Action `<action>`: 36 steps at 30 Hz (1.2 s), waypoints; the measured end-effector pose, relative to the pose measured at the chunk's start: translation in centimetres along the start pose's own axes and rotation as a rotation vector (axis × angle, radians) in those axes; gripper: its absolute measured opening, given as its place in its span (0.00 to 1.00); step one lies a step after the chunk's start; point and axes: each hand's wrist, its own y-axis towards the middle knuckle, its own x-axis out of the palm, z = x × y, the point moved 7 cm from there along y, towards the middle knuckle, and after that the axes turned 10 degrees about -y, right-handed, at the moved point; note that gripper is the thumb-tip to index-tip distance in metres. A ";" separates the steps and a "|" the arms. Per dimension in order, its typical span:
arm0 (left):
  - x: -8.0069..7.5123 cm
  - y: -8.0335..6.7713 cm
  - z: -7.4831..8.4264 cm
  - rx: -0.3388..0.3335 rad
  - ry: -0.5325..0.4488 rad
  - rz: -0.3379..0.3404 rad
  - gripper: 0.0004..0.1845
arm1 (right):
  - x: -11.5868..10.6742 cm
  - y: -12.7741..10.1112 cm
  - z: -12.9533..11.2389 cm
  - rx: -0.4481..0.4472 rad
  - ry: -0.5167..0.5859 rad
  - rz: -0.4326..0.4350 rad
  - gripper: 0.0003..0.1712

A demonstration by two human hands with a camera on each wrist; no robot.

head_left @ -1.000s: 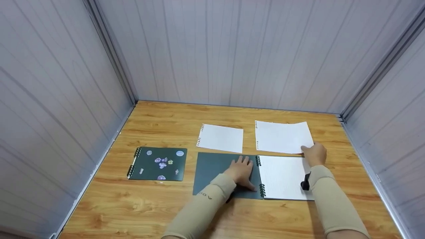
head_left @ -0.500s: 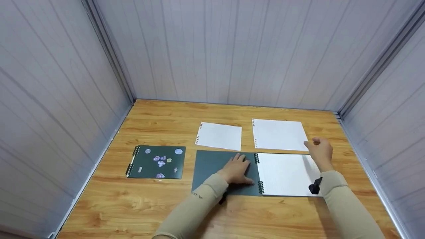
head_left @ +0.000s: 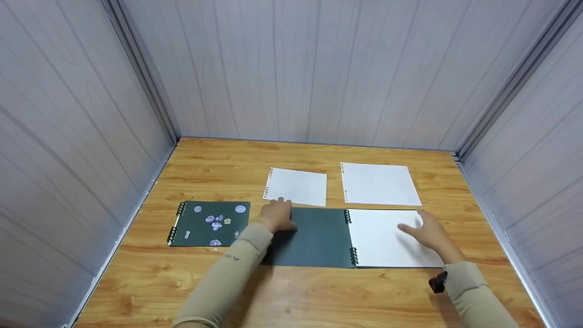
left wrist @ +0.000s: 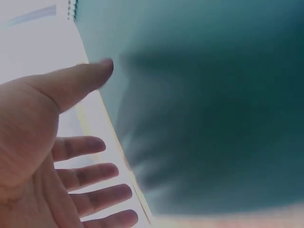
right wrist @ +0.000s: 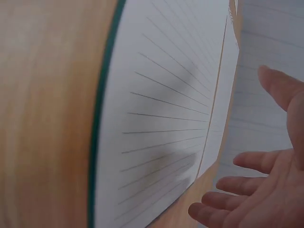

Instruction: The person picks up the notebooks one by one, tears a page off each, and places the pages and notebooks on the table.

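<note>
An open spiral notebook lies in front of me, its dark green cover (head_left: 319,239) folded out to the left and a lined page (head_left: 382,239) on the right. My left hand (head_left: 277,216) sits at the cover's far left corner; in the left wrist view the left hand (left wrist: 57,156) shows straight, spread fingers beside the green cover (left wrist: 213,118). My right hand (head_left: 426,232) is open over the right side of the lined page (right wrist: 156,118), fingers loosely extended. Neither hand holds anything.
Two loose white sheets lie behind the notebook, a smaller sheet (head_left: 296,187) and a larger sheet (head_left: 378,184). A closed dark notebook with stickers (head_left: 209,223) lies to the left. The wooden table (head_left: 319,291) is boxed in by grey panel walls on three sides.
My left hand slid from the middle of the green cover to its far left corner. My right hand left the larger loose sheet and came back over the lined page.
</note>
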 end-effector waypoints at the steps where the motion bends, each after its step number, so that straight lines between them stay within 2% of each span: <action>1: -0.2 0.0 -0.5 -0.014 0.001 -0.012 0.33 | 0.5 -0.3 0.1 -0.004 -0.010 -0.017 0.67; 6: -0.7 -0.3 -2.2 -0.049 0.018 -0.053 0.38 | 2.3 -1.6 0.2 -0.043 -0.120 -0.046 0.71; 12: -1.2 -0.6 -2.7 -0.050 0.023 -0.080 0.40 | 3.3 -2.4 0.3 -0.070 -0.229 -0.041 0.74; 19: -1.9 -0.6 -2.9 -0.011 0.040 -0.084 0.38 | 4.1 -2.9 0.5 -0.087 -0.232 -0.049 0.73; 23: -2.4 -0.5 -3.3 0.004 0.016 -0.077 0.33 | 4.2 -2.8 0.5 -0.087 -0.225 -0.043 0.73; 26: -3.1 -0.5 -3.7 0.006 -0.063 -0.048 0.28 | 4.3 -2.7 0.5 -0.086 -0.233 -0.041 0.73; 28: -3.5 -0.4 -4.1 -0.004 -0.151 -0.016 0.28 | 4.3 -2.6 0.6 -0.085 -0.238 -0.038 0.74; 36: -4.4 -0.8 -6.1 -0.080 -0.623 0.104 0.31 | 4.2 -2.8 0.5 -0.087 -0.236 -0.030 0.73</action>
